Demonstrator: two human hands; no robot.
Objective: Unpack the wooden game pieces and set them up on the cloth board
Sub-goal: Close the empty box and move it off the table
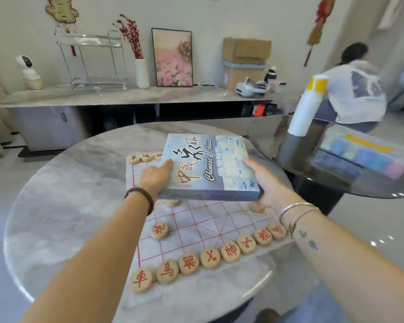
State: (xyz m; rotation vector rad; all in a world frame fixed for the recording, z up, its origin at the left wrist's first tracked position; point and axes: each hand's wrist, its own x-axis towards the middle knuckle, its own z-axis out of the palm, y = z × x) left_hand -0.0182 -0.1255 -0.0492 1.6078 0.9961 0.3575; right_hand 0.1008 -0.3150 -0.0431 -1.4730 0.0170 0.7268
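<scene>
View from a head-worn camera, looking down at a round marble table point(68, 194). Two bare forearms reach forward and hold a flat blue game box point(208, 169), printed "Chinese chess", just above the middle of a white cloth board point(208, 224) with red grid lines. The left hand point(155, 176) grips the box's left edge, with the thumb lying flat on the lid and the fingers hidden beneath. The right hand point(265, 185) clasps the near right corner, thumb on top and palm cupped under the side. A dark braided bracelet point(141, 198) circles the left wrist, and thin silver bangles point(296, 210) the right. The lid is shut. A row of round wooden pieces point(210, 256) with red characters lines the board's near edge, touching side by side. One single piece point(159, 230) sits farther in on the left. Three more discs point(146, 157) show at the far left corner, and two others peek out from under the box. A glass table point(336, 183) stands to the right, bearing a tall stack of cups point(306, 108).
</scene>
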